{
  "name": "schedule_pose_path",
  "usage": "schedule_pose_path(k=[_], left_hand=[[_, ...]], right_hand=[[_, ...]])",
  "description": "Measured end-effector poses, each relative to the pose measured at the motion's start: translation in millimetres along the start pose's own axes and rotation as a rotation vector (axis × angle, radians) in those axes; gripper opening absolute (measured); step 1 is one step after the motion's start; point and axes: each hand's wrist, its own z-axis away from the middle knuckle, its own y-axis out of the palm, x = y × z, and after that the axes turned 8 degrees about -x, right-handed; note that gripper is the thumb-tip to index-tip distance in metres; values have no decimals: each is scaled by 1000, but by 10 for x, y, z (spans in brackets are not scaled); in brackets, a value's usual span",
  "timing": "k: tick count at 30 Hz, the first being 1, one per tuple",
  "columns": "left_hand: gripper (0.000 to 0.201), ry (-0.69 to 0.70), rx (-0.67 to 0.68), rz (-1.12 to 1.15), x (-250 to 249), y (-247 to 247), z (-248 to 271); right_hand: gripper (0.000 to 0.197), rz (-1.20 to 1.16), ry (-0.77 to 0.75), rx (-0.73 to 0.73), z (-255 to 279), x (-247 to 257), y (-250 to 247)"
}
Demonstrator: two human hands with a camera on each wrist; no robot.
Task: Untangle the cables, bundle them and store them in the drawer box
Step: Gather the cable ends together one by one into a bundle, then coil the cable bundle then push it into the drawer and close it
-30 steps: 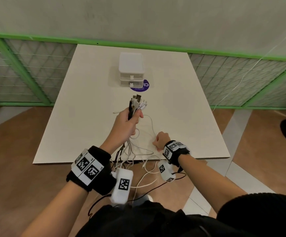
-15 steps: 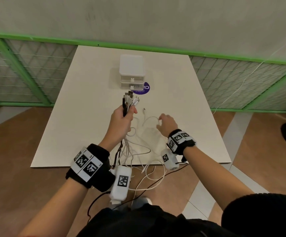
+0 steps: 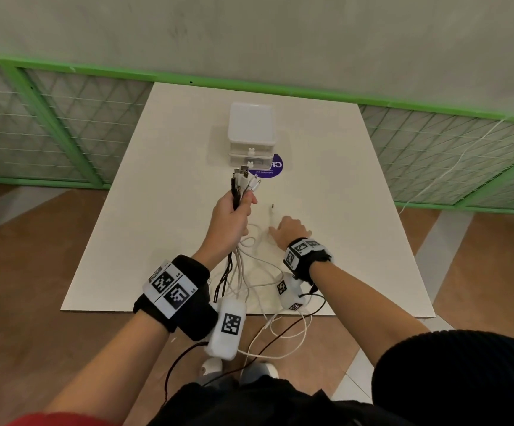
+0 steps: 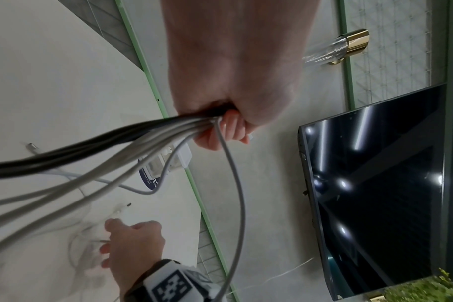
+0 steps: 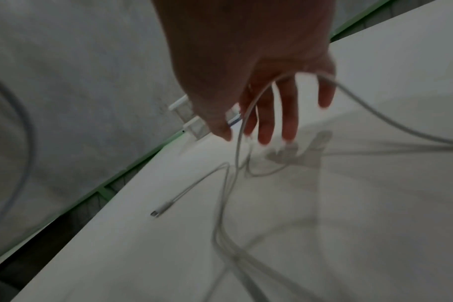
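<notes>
My left hand (image 3: 234, 213) grips a bundle of black and white cables (image 3: 245, 179) upright above the white table (image 3: 157, 210), plug ends sticking up; the strands (image 4: 117, 147) trail back off the front edge. Just to its right, my right hand (image 3: 289, 230) hovers low over a loose white cable (image 5: 236, 153), fingers straight, and a loop of that cable runs across them. The cable's plug (image 3: 272, 207) lies on the table ahead of the hand. The white drawer box (image 3: 251, 133) stands farther back at the centre, both drawers shut.
A purple round sticker (image 3: 275, 169) lies by the box's right front corner. Green-framed mesh fencing (image 3: 65, 133) runs along both sides and behind the table. Slack cable loops (image 3: 280, 339) hang over the front edge toward my body.
My right hand has moved forward from the table's front edge to the loose white cable. My left hand has carried the bundle a little farther forward.
</notes>
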Motion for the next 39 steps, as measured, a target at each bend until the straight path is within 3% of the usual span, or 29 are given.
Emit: schedule_pose_path(k=[5,9,12,15,18,20,23,25,28,31,35,39], left_hand=[[26,1,26,-8,28,65,-51],[24,2,24,-17,34,64,-79],[24,-6,21,-9,35,70,-86],[23,7,1,-8,16,101,-58],[22,50,-23,-63,-4,145,-36],[21,89,-36,-115,-8,171,-34],[17,105,-62,-120,-15,206,-23],[28,112,-83,-116,-13,219,-12],[21,147,-130,-143,-26,232,19],[21,201,-216,-187,-41,228,31],[21,212,-283,-107,-160,208,52],[23,205,-200,34,-406,180,60]], right_hand=[[79,21,122,63,-48,-79,101],[45,142,-33,99,-24,-42,115],[32,191,-65,120,41,-43,58],[28,56,-39,-2,130,-55,-85],[23,-192,-227,-260,296,40,-309],[19,-452,-368,-303,490,149,-446],[22,-733,-454,-299,796,317,-588],[30,-745,-500,-314,931,379,-615],[33,-733,-559,-344,1036,395,-621],[29,-688,-630,-370,1142,378,-641],[17,-767,-596,-314,1290,304,-625],[42,-736,-551,-277,1474,123,-560]])
